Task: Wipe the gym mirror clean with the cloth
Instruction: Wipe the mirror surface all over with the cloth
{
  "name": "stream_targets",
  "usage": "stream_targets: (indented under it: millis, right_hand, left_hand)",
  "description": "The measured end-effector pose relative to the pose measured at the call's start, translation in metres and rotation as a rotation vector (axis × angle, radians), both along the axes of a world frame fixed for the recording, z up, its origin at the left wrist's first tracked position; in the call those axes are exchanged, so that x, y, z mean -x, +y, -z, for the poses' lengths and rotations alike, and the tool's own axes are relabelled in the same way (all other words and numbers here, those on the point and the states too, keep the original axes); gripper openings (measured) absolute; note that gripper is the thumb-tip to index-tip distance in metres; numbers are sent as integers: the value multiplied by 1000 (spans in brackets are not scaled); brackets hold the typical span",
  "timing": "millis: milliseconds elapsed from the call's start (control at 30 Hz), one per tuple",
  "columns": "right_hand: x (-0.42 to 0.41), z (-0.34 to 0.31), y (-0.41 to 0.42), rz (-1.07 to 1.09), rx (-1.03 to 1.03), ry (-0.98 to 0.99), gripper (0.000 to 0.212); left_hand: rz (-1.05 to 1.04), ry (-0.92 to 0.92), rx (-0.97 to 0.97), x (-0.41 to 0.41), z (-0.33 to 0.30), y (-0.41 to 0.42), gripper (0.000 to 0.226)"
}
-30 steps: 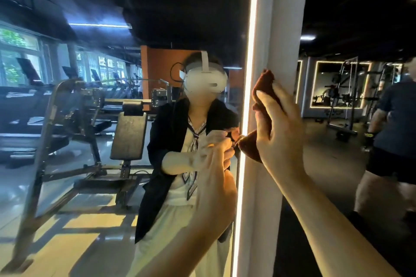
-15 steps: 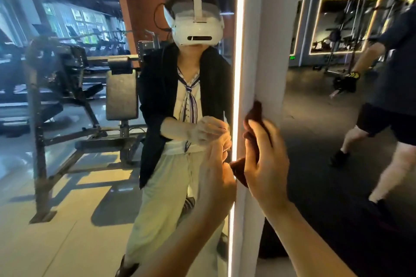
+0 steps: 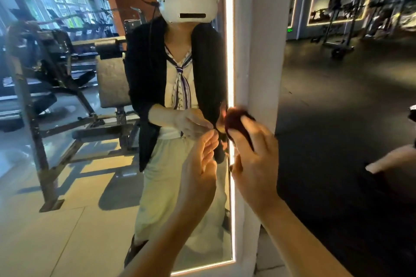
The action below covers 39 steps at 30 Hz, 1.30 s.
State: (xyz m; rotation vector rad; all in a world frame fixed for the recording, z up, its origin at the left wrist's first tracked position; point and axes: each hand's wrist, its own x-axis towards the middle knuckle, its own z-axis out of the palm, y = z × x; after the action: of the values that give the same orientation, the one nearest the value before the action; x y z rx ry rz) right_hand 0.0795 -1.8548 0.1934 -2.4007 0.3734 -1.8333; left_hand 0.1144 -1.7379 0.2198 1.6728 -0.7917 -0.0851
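The tall gym mirror (image 3: pixel 94 164) fills the left of the head view, with a lit strip down its right edge and a white frame (image 3: pixel 263 63) beside it. A dark red cloth (image 3: pixel 236 122) is bunched against that white frame at about waist height. My right hand (image 3: pixel 254 159) grips the cloth and presses it onto the frame. My left hand (image 3: pixel 200 164) is raised close in front of the glass just left of the lit strip, fingers loosely bent, holding nothing that I can see.
The mirror reflects a weight bench (image 3: pixel 110 78) and treadmills. Right of the frame lies dark gym floor (image 3: pixel 337 119) with racks (image 3: pixel 342 13) at the back. Part of another person (image 3: pixel 391 157) shows at the right edge.
My right hand has slid the cloth down the white frame from about head height to waist height. My left hand followed downward along the glass. The other person has moved further to the right edge.
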Motion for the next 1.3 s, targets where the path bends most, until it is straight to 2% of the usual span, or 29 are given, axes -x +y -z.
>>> stream_targets:
  millis: [100, 167, 233, 333, 433, 500, 533, 600, 667, 767, 867, 933, 1033, 1133, 1233, 1300]
  right_hand:
    - [12, 29, 13, -33, -111, -63, 33]
    - [10, 3, 6, -42, -102, -152, 29]
    - [6, -20, -4, -68, -32, -153, 39]
    - [8, 15, -10, -77, 12, 35, 42]
    - [30, 86, 1, 3, -136, 252, 42]
    - [38, 95, 7, 10, -249, 202, 30]
    - [36, 87, 6, -1, -286, 114, 28]
    - [29, 59, -1, -27, -316, -60, 33]
    - [22, 44, -8, -46, -315, -119, 36]
    - [25, 66, -8, -26, -341, 55, 34]
    - [39, 107, 4, -2, -570, 234, 37]
    - [42, 106, 4, -5, -625, 164, 41]
    - [33, 71, -4, -11, -504, -19, 40]
    - [27, 70, -9, -34, -457, 47, 37]
    - [36, 97, 1, -18, -601, 192, 38]
    - [40, 97, 6, 1, -626, 113, 39]
  left_hand:
    - [9, 12, -41, -1, 12, 5, 49]
    - [27, 38, -74, -2, 18, 5, 54]
    - [27, 36, -93, -1, 22, 4, 55]
    - [17, 20, -100, -2, 28, 4, 55]
    - [15, 30, -110, -6, 38, 8, 52]
    - [31, 53, -131, -6, 43, 10, 55]
    - [40, 61, -143, -6, 44, 9, 55]
    - [58, 66, -176, -3, 46, 6, 56]
    - [89, 67, -205, 2, 48, 0, 58]
    - [108, 66, -227, 9, 52, -7, 64]
    - [102, 50, -233, 15, 61, -9, 67]
    - [74, 34, -234, 18, 67, -9, 69]
    - [44, 58, -235, 21, 74, -10, 66]
    - [56, 90, -284, 21, 76, -12, 71]
    - [62, 50, -325, 22, 75, -13, 73]
    - [66, 18, -365, 24, 71, -15, 71]
